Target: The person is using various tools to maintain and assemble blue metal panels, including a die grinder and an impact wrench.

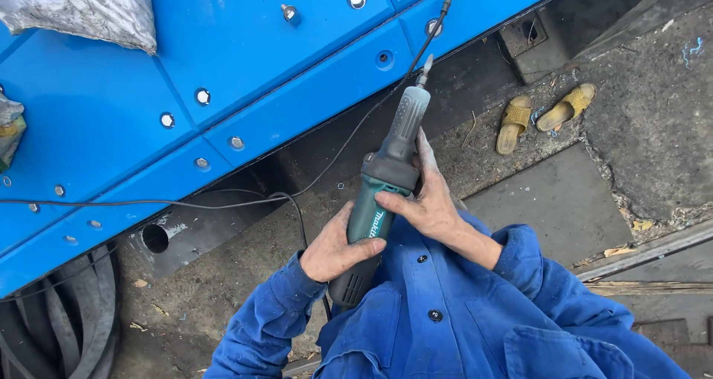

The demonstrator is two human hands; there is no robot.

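Observation:
I hold a teal and grey die grinder (386, 178) with both hands, its thin bit tip (425, 67) pointing up toward the blue bolted metal panel (223, 74). My left hand (334, 247) wraps the rear of the tool's body near my chest. My right hand (428, 201) grips the middle of the body, fingers curled over its right side. A black power cord (223, 201) runs from the tool's back end leftward and up along the panel. My blue work sleeves fill the bottom of the view.
A pair of yellow sandals (542, 115) lies on the dirty concrete floor at upper right. A grey sack (82, 7) rests on the panel at top left. Black hoses (67, 319) coil at bottom left. A round hole (155, 238) opens in the dark frame below the panel.

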